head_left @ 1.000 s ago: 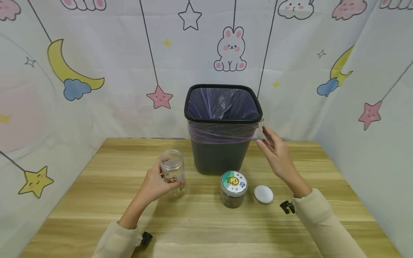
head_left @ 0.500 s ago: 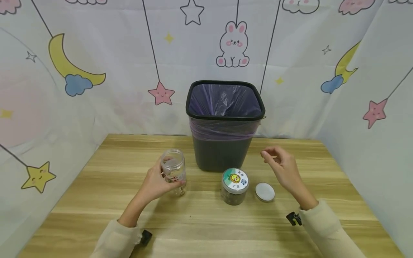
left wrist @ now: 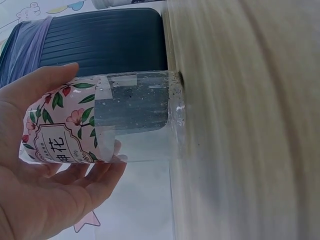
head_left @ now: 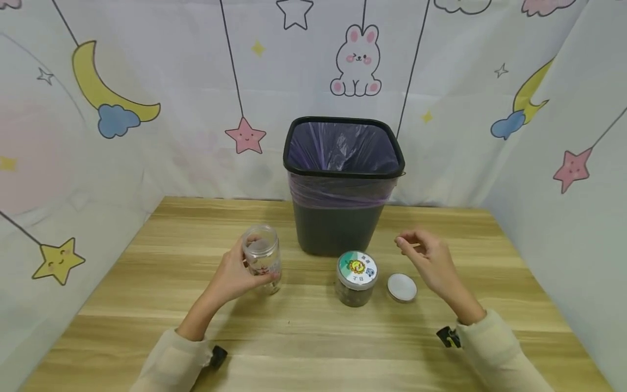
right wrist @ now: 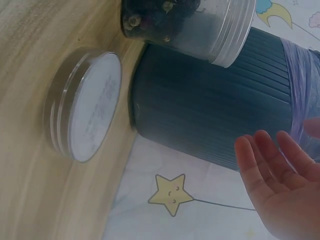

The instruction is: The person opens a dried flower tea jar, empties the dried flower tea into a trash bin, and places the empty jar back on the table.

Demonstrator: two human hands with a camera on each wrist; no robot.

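Note:
My left hand (head_left: 237, 277) grips a clear open-topped jar (head_left: 268, 258) upright at the left of the table. In the left wrist view the jar (left wrist: 132, 107) bears a pink floral label, and only small specks show inside. Its base is at the tabletop. My right hand (head_left: 431, 261) hovers right of the bin, fingers loosely bent with nothing seen in them. Beneath it on the table lies a round lid (head_left: 401, 287), white face up. Left of the lid stands a second jar (head_left: 355, 294) with dark contents and a printed sunflower top.
A dark bin (head_left: 338, 228) with a purple liner (head_left: 343, 193) stands behind the jars, near the back edge of the wooden table (head_left: 313, 348). White cloth walls (head_left: 206, 65) with cartoon prints enclose the back and sides.
My right hand has drawn down and back from beside the bin's rim, and its fingers have bent inward. The left hand keeps its hold on the jar. The head view has tilted slightly down.

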